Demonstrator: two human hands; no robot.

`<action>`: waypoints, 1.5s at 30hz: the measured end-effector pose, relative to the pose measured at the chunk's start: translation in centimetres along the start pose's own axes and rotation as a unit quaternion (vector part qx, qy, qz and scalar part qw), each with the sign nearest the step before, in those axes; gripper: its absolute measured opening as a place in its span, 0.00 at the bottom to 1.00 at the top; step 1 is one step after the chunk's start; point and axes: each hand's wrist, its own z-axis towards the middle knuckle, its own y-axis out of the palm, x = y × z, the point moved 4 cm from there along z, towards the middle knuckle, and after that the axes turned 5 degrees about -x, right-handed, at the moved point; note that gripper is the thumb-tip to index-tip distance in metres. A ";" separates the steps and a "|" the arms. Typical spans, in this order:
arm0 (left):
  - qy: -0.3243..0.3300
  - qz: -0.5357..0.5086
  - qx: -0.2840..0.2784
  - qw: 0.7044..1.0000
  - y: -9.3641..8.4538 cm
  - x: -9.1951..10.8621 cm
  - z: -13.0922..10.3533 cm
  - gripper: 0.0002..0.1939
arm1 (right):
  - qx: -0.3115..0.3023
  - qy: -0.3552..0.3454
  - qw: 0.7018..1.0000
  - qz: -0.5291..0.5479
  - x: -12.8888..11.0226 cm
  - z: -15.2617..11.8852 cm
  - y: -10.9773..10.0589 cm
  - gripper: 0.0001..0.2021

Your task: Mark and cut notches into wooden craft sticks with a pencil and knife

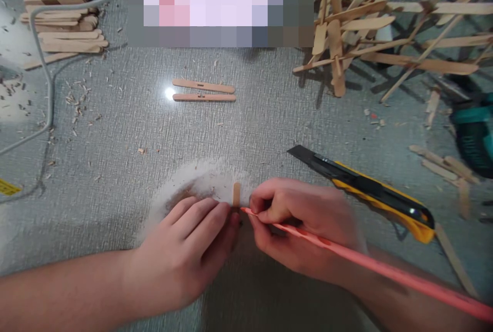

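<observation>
My left hand (192, 250) is closed on a short upright craft stick (236, 194), whose rounded top shows above the fingertips; its lower part is hidden. My right hand (304, 224) pinches a long pink-red pencil-like rod (346, 250), its tip touching or close beside the stick. The rod runs down to the lower right. A yellow and black utility knife (377, 193) lies just above and right of my right hand. Beyond my hands, two craft sticks (204, 85) with small dark marks at their middles lie side by side on the table.
Bundled and loose craft sticks (69, 34) lie at the upper left beside a grey cable (50, 85). A stick structure (346, 29) fills the upper right, near a teal and black tool (473, 131). Wood chips dot the textured table (127, 116). A blurred patch covers the top middle.
</observation>
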 end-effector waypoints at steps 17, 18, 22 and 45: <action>0.003 -0.003 0.005 1.000 -0.1 0.1 0.2 0.14 | 0.001 -0.008 1.000 -0.009 -0.1 0.2 0.1 0.13; 0.003 -0.002 0.005 1.000 -0.1 0.1 0.2 0.15 | 0.003 -0.008 1.000 -0.008 -0.1 0.1 0.1 0.13; 0.000 0.001 0.011 1.000 -0.2 0.0 0.2 0.14 | 0.007 0.010 1.000 -0.002 -0.1 0.1 0.1 0.13; 0.005 -0.002 0.009 1.000 -0.1 -0.1 0.3 0.13 | 0.010 0.009 1.000 0.000 0.0 0.1 0.2 0.13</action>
